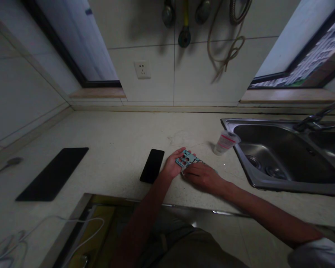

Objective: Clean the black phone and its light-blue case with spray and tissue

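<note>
My left hand (173, 165) cups a small light-blue phone case (185, 160) with round camera cut-outs, held just above the pale countertop (114, 141). My right hand (202, 176) lies beside it on the right, fingers curled onto the case's lower edge. Both hands grip the case between them. A black phone (152, 165) lies face down on the counter just left of my left hand.
A clear plastic cup (225, 142) with a red band lies tipped beside the steel sink (284, 156) at right. A larger black slab (53, 173) lies on the counter at left, with white cables (44, 227) at the lower left. A wall socket (142, 69) sits above the counter.
</note>
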Available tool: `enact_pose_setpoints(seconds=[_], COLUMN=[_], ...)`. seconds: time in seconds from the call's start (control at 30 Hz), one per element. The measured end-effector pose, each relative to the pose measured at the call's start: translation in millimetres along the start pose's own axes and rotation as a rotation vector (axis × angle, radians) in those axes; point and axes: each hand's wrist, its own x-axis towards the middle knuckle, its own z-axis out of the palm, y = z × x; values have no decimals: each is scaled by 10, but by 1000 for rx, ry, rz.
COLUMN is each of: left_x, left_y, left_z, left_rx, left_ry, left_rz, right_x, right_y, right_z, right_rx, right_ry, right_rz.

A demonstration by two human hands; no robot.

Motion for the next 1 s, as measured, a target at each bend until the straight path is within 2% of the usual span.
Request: enact_pose_setpoints(seconds=[0.27,0.43,0.6,0.7,0.87,1.0], left_x=[16,18,11,3,-19,-46], left_y=[6,8,20,24,21,17], left_z=[-22,-13,-5,-13,6,38], left_rx=[-32,-58,-81,-91,-79,-27], left_ry=[2,23,39,38,44,7], left_rz=[-4,-20,-19,-32,-47,-55], right_x=[-364,-534,-634,-705,-797,-732], right_y=[-67,-102,-70,-8,87,111], right_z=[-320,-533,-677,-724,-676,-547], right_rx=[81,142,227,260,297,550], right_ry=[-46,-150,-167,-104,91,224], right_rz=[-28,11,95,211,542,780])
